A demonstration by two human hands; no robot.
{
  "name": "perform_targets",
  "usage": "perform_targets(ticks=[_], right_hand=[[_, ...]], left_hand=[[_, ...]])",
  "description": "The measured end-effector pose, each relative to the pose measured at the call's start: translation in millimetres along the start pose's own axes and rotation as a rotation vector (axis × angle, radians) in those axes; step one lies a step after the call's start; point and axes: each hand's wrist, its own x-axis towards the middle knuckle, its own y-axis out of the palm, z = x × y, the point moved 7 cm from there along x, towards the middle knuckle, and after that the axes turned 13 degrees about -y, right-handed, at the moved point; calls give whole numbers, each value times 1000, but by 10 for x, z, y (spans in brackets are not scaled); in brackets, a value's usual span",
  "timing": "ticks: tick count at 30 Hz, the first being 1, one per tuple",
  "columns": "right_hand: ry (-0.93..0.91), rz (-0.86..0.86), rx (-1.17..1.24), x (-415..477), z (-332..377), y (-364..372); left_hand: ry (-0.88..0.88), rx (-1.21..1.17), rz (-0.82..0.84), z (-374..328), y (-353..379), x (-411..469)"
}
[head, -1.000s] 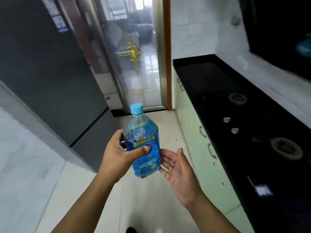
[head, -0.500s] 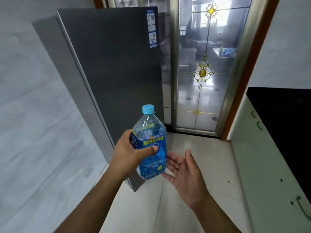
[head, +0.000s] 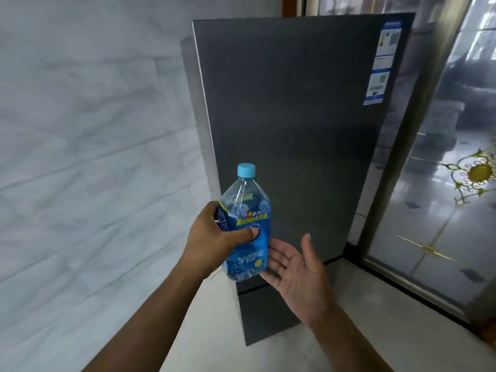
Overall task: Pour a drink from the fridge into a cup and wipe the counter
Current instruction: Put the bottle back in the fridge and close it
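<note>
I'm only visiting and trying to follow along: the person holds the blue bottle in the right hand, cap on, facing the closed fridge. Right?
Not quite. The head view shows the left hand gripping the blue bottle; the right hand is open, palm up, beside it. The rest holds: the cap is on and the fridge is closed.

Soft, even daylight enters through the glass door (head: 440, 162) at three o'clock, whose panes carry pale reflections. The dark fridge (head: 295, 116) shows only a dull sheen, no hard glare. Shadows are faint. Wide-angle distortion bows straight edges toward the borders; fine detail is slightly soft throughout.
</note>
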Motion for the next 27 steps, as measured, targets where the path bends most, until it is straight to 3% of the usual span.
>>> perform_targets(ticks=[9, 19, 21, 24, 27], right_hand=[[142, 152, -42, 991, 19, 407], [69, 178, -239, 1572, 15, 1047], [-38, 202, -453, 1660, 95, 1187], [-351, 234, -838, 1812, 240, 1421], [-942, 313, -1415, 1863, 410, 1708]], left_hand=[[-64, -61, -206, -109, -397, 635], [-13, -74, -229, -305, -921, 1159], [-13, -95, -209, -315, -996, 1264], [9, -118, -179, -379, -1099, 1424], [37, -141, -142, -481, -1183, 1572]])
